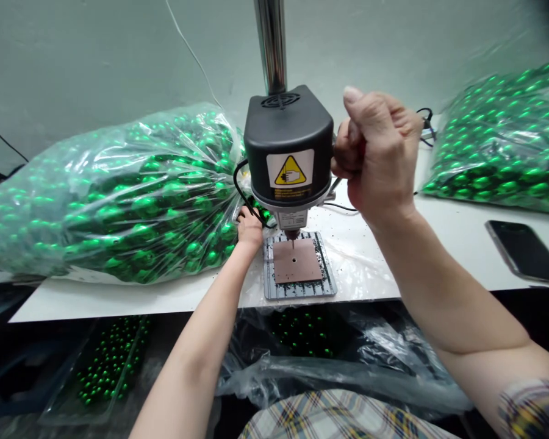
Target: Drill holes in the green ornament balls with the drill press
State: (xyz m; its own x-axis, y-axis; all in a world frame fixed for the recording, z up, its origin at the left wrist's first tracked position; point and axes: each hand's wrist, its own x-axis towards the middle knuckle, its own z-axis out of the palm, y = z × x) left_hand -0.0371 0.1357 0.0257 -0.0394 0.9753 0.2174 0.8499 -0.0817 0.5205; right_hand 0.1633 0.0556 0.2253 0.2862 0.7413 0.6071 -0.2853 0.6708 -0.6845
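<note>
A small bench drill press (289, 146) with a black housing and warning label stands in front of me. My right hand (377, 143) is closed in a fist at its right side, around the feed handle, which the fingers mostly cover. Below the chuck, a thin drill bit (293, 244) points down at a brown square pad (281, 268) with one hole. This pad lies on a grey slotted base plate (269, 286) strewn with dark bits. My left hand (251, 227) reaches behind the drill, at the mouth of a clear bag of green beads (146, 207). Its fingertips are hidden among beads and plastic.
Another bag of green beads (512, 134) stands at the right, behind a black phone (528, 247). Black cables (341, 207) run beside the drill. Beneath the white table's (119, 300) front edge are a clear bin of beads (110, 366) and plastic sheeting (343, 378) with beads.
</note>
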